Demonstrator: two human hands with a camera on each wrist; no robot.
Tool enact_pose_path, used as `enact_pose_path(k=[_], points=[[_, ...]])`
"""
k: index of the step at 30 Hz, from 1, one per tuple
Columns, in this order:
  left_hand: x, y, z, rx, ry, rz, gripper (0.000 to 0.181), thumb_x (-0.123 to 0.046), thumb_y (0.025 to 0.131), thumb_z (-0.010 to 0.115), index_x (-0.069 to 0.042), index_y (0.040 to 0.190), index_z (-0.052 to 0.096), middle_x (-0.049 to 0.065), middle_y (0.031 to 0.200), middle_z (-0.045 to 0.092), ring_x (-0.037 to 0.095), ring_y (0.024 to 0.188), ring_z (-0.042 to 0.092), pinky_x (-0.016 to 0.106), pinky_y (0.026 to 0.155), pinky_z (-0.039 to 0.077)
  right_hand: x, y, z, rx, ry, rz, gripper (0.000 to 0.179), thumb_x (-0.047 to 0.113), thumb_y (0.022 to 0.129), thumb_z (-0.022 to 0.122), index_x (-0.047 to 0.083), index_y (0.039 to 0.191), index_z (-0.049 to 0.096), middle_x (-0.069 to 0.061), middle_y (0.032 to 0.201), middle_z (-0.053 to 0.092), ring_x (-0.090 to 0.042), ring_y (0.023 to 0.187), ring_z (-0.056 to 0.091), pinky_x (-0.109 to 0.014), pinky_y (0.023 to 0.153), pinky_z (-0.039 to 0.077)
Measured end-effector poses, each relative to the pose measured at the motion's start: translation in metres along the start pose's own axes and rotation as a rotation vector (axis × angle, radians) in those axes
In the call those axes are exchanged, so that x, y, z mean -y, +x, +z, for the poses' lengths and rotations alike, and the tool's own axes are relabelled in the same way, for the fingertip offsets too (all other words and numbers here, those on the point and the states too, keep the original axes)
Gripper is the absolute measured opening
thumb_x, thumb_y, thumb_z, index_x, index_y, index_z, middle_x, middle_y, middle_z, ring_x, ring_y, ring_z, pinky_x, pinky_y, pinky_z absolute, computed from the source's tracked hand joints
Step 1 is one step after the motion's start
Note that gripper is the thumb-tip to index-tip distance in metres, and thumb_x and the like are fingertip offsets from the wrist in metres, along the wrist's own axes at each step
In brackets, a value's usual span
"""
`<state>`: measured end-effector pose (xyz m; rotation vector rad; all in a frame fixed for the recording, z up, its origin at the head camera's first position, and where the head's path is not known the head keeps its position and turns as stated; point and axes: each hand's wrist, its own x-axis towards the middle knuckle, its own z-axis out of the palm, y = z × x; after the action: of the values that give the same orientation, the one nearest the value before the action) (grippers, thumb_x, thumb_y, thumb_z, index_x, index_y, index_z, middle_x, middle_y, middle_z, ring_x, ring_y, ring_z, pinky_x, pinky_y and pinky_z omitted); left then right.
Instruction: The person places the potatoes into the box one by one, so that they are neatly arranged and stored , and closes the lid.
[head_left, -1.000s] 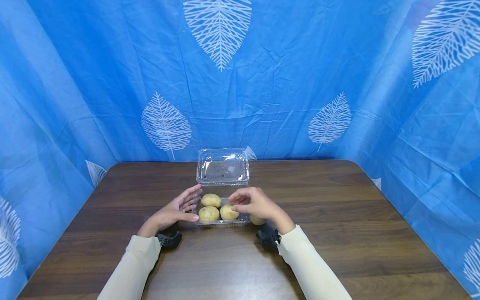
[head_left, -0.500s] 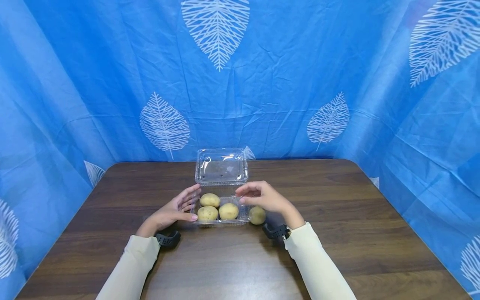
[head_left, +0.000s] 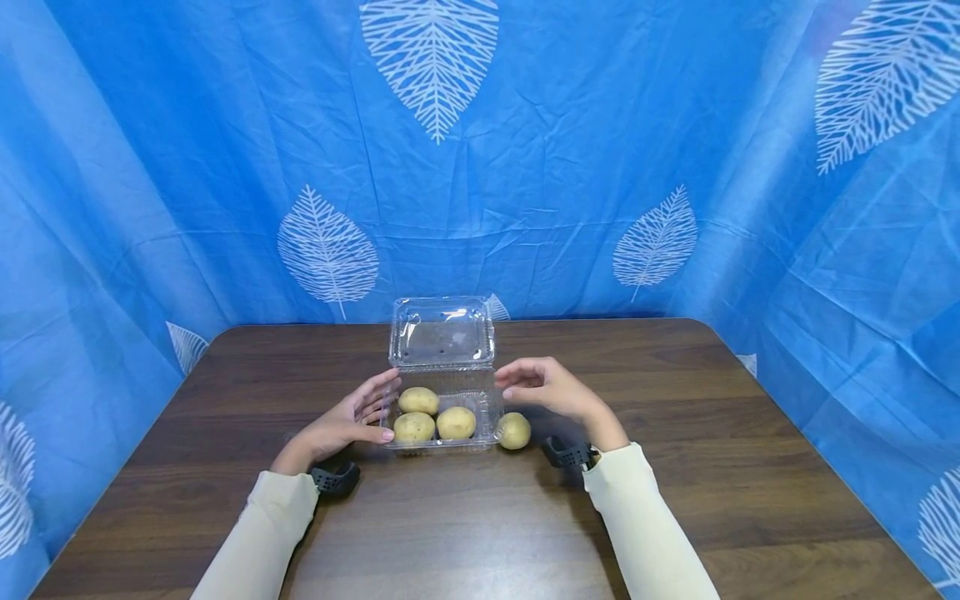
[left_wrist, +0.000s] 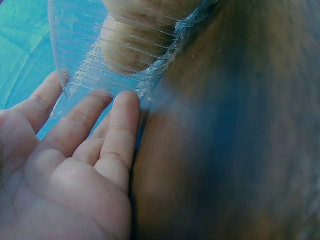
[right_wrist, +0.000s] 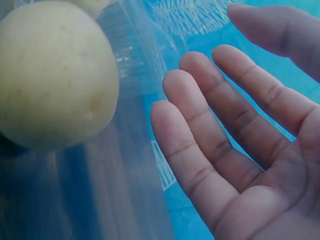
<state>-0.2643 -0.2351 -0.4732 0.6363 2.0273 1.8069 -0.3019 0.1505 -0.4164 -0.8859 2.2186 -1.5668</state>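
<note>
A clear plastic clamshell box (head_left: 487, 408) stands on the table with its lid (head_left: 442, 337) raised at the back. Three potatoes lie in its base: one at the back left (head_left: 418, 401), one at the front left (head_left: 414, 427) and one in the middle (head_left: 456, 423). Another potato (head_left: 514, 431) sits outside, against the right wall. My left hand (head_left: 347, 421) rests on the box's left side, its extended fingers (left_wrist: 124, 115) touching the ribbed wall and its thumb at the front corner. Beside the right wall, above the outer potato, my right hand (head_left: 553, 390) hovers with nothing in it.
The brown wooden table (head_left: 465, 533) reaches back to a blue curtain (head_left: 525, 167) with white leaf prints, which also hangs along both sides. Each wrist wears a black strap-like device (head_left: 567, 452).
My right hand has moved from over the middle potato to the right, out past the box wall, leaving that potato inside. The outer potato has come into full view. My left hand stays put.
</note>
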Motion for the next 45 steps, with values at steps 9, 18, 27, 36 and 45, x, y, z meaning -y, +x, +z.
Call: enact_pose_path(k=[9,18,27,36,45], points=[[0.0,0.0,0.0,0.001,-0.003,0.004,0.109,-0.014,0.094,0.084,0.005,0.17,0.008,0.036,0.175,0.01,0.056,0.161,0.01,0.011,0.11,0.04,-0.013,-0.002,-0.007,0.018,0.009,0.049,0.036,-0.002,0.101,0.068,-0.021,0.131,0.062,-0.037,0.125,0.069,-0.033,0.111,0.075,-0.029,0.096,0.06],[0.002,0.0,-0.001,0.001,0.002,0.002,0.109,-0.015,0.095,0.084,0.005,0.17,0.009,0.035,0.175,0.01,0.056,0.161,0.011,0.011,0.11,0.04,-0.025,-0.006,-0.009,0.059,0.026,0.148,0.04,0.002,0.099,0.071,-0.018,0.133,0.063,-0.03,0.128,0.072,-0.028,0.117,0.071,-0.031,0.097,0.06],[0.001,0.0,-0.001,0.0,0.008,0.003,0.108,-0.015,0.095,0.084,0.005,0.17,0.009,0.035,0.175,0.011,0.056,0.16,0.012,0.012,0.11,0.04,-0.036,-0.008,-0.012,0.136,0.067,0.189,0.044,0.002,0.098,0.073,-0.018,0.136,0.061,-0.027,0.129,0.072,-0.019,0.113,0.071,-0.026,0.095,0.058],[0.0,0.0,-0.001,0.001,0.011,-0.001,0.109,-0.016,0.095,0.084,0.004,0.171,0.009,0.035,0.175,0.01,0.056,0.161,0.012,0.013,0.112,0.04,-0.039,-0.008,-0.014,0.239,0.041,0.165,0.052,0.001,0.092,0.079,-0.018,0.137,0.061,-0.023,0.132,0.071,-0.019,0.112,0.068,-0.028,0.098,0.057],[0.003,0.0,0.0,-0.006,0.007,0.031,0.108,-0.014,0.094,0.085,0.006,0.17,0.011,0.036,0.174,0.012,0.058,0.16,0.012,0.012,0.11,0.04,-0.04,-0.007,-0.013,0.284,0.002,0.142,0.055,-0.001,0.086,0.085,-0.017,0.134,0.063,-0.005,0.12,0.075,-0.016,0.105,0.067,-0.03,0.097,0.057]])
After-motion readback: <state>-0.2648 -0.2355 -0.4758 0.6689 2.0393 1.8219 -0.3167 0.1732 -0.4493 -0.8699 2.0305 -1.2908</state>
